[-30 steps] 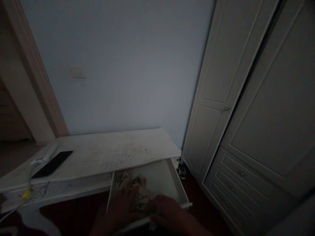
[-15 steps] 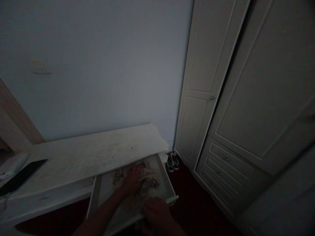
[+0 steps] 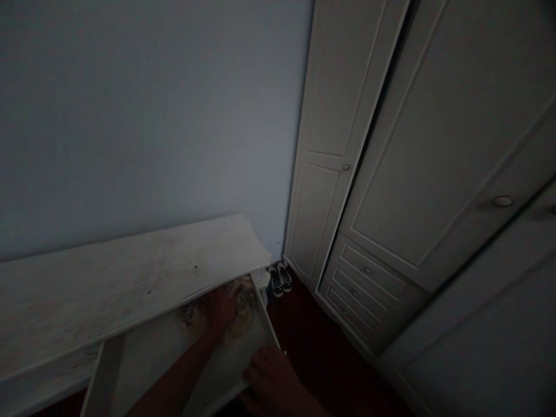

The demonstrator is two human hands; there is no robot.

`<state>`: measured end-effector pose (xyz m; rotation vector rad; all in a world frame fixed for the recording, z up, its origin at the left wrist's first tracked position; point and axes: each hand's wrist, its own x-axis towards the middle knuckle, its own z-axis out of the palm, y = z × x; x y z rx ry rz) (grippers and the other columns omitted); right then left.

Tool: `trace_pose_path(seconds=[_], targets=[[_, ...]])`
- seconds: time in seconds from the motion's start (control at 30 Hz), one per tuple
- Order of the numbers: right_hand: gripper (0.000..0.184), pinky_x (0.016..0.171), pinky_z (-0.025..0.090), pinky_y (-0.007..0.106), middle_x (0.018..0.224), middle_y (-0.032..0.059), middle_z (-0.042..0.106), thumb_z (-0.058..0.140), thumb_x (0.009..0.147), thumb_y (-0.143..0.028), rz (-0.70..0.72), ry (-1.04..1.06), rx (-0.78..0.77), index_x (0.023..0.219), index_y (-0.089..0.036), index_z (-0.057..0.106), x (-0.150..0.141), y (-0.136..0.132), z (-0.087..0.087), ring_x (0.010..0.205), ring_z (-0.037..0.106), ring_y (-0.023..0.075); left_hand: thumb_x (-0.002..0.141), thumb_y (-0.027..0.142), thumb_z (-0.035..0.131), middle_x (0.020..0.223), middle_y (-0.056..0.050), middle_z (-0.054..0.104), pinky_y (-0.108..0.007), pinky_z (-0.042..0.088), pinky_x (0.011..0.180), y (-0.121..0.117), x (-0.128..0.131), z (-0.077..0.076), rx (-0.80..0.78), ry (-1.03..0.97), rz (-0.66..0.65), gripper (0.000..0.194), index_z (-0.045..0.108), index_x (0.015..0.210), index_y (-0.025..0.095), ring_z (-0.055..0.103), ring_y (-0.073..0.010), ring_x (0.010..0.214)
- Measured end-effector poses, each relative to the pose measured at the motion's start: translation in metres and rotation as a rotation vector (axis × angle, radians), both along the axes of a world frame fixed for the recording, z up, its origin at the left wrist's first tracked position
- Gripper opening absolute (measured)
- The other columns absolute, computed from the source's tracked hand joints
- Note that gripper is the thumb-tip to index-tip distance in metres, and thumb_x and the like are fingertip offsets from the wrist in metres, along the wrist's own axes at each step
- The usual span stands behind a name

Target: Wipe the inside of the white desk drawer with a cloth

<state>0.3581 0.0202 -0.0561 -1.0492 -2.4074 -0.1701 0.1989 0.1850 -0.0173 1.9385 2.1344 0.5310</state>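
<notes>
A white drawer (image 3: 152, 347) is pulled out of a white desk (image 3: 208, 243). Inside it, towards the back right, lies a crumpled beige cloth (image 3: 238, 324) with a dark pattern. My left hand (image 3: 219, 307) reaches into the drawer and lies on this cloth, fingers stretched towards the back; the fingertips are dim and partly lost against the fabric. My right hand (image 3: 269, 370) is closed over the drawer's front edge near its right corner.
A pale wardrobe (image 3: 391, 145) with round knobs and small drawers (image 3: 354, 292) stands to the right. Dark shoes (image 3: 280, 281) with white soles sit on the dark red floor (image 3: 313, 347) beside the desk. A plain bluish wall (image 3: 174, 116) rises behind the desk.
The view has swung right. My left hand and the cloth have shifted to the drawer's back right. My right hand has left the cloth and taken the drawer's front edge.
</notes>
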Motion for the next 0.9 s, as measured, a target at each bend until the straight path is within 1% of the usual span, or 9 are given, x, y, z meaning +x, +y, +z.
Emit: trace_pose_path(seconds=[0.07, 0.13, 0.3, 0.4, 0.47, 0.53, 0.63, 0.77, 0.9], targets=[[0.034, 0.079, 0.045, 0.038, 0.096, 0.0049, 0.071, 0.064, 0.095, -0.057, -0.034, 0.038, -0.075, 0.103, -0.024, 0.058, 0.002, -0.005, 0.008, 0.089, 0.062, 0.0237, 0.104, 0.049, 0.044, 0.150, -0.031, 0.053, -0.067, 0.031, 0.115, 0.003, 0.004, 0.002, 0.033, -0.024, 0.033, 0.060, 0.050, 0.146, 0.008, 0.039, -0.0526, 0.147], [0.040, 0.076, 0.044, 0.038, 0.093, 0.0039, 0.070, 0.061, 0.094, -0.063, -0.028, 0.056, -0.087, 0.100, -0.024, 0.058, -0.002, -0.005, 0.009, 0.084, 0.062, 0.0232, 0.102, 0.044, 0.049, 0.154, -0.025, 0.054, -0.058, 0.031, 0.121, 0.005, 0.009, 0.005, 0.065, -0.055, 0.003, 0.057, 0.047, 0.150, 0.013, 0.037, -0.0448, 0.152], [0.053, 0.069, 0.039, 0.037, 0.081, 0.0037, 0.067, 0.057, 0.093, -0.076, -0.031, 0.084, -0.013, 0.090, -0.024, 0.057, -0.013, 0.002, 0.002, 0.076, 0.060, 0.0223, 0.092, 0.029, 0.059, 0.158, -0.014, 0.055, -0.038, 0.034, 0.124, -0.001, 0.007, 0.014, 0.028, -0.131, -0.256, 0.067, 0.043, 0.156, 0.019, 0.045, -0.0277, 0.151], [0.051, 0.070, 0.039, 0.038, 0.082, 0.0044, 0.067, 0.057, 0.094, -0.075, -0.038, 0.121, 0.033, 0.091, -0.023, 0.059, -0.013, 0.001, 0.000, 0.078, 0.061, 0.0235, 0.082, 0.026, 0.065, 0.162, -0.012, 0.052, -0.038, 0.036, 0.124, -0.019, -0.001, 0.013, -0.078, -0.160, -0.489, 0.081, 0.042, 0.158, 0.019, 0.049, -0.0275, 0.148], [0.048, 0.072, 0.039, 0.039, 0.083, 0.0054, 0.068, 0.058, 0.095, -0.071, -0.049, 0.149, 0.067, 0.092, -0.023, 0.060, -0.012, 0.000, 0.001, 0.080, 0.062, 0.0249, 0.073, 0.026, 0.072, 0.156, -0.011, 0.058, -0.039, 0.039, 0.122, -0.035, -0.008, 0.013, -0.163, -0.169, -0.638, 0.083, 0.051, 0.153, 0.021, 0.054, -0.0298, 0.143], [0.045, 0.075, 0.040, 0.039, 0.082, 0.0059, 0.067, 0.058, 0.097, -0.068, -0.060, 0.176, 0.113, 0.092, -0.023, 0.062, -0.012, -0.001, 0.001, 0.081, 0.062, 0.0256, 0.069, 0.027, 0.075, 0.143, -0.006, 0.067, -0.036, 0.046, 0.115, -0.053, -0.017, 0.017, -0.226, -0.173, -0.759, 0.073, 0.064, 0.141, 0.026, 0.063, -0.0282, 0.131], [0.042, 0.079, 0.041, 0.040, 0.083, 0.0064, 0.068, 0.058, 0.098, -0.066, -0.068, 0.182, 0.151, 0.093, -0.024, 0.063, -0.012, -0.003, 0.004, 0.081, 0.061, 0.0256, 0.073, 0.031, 0.072, 0.127, -0.006, 0.070, -0.035, 0.051, 0.105, -0.079, -0.042, 0.035, -0.280, -0.121, -0.889, 0.051, 0.074, 0.123, 0.029, 0.068, -0.0270, 0.115], [0.041, 0.076, 0.038, 0.039, 0.083, 0.0056, 0.070, 0.061, 0.099, -0.065, -0.084, 0.167, 0.169, 0.092, -0.024, 0.063, -0.012, -0.003, 0.007, 0.079, 0.061, 0.0245, 0.066, 0.023, 0.065, 0.136, -0.005, 0.068, -0.042, 0.046, 0.113, -0.110, -0.104, 0.069, -0.374, -0.040, -0.820, 0.057, 0.076, 0.121, 0.030, 0.063, -0.0324, 0.127], [0.044, 0.074, 0.035, 0.039, 0.078, 0.0037, 0.067, 0.065, 0.096, -0.067, -0.103, 0.192, 0.236, 0.086, -0.024, 0.060, -0.014, -0.003, 0.008, 0.075, 0.059, 0.0237, 0.059, 0.019, 0.062, 0.142, -0.002, 0.067, -0.047, 0.039, 0.122, -0.148, -0.188, 0.094, -0.382, -0.013, -0.554, 0.063, 0.078, 0.118, 0.035, 0.058, -0.0345, 0.136]])
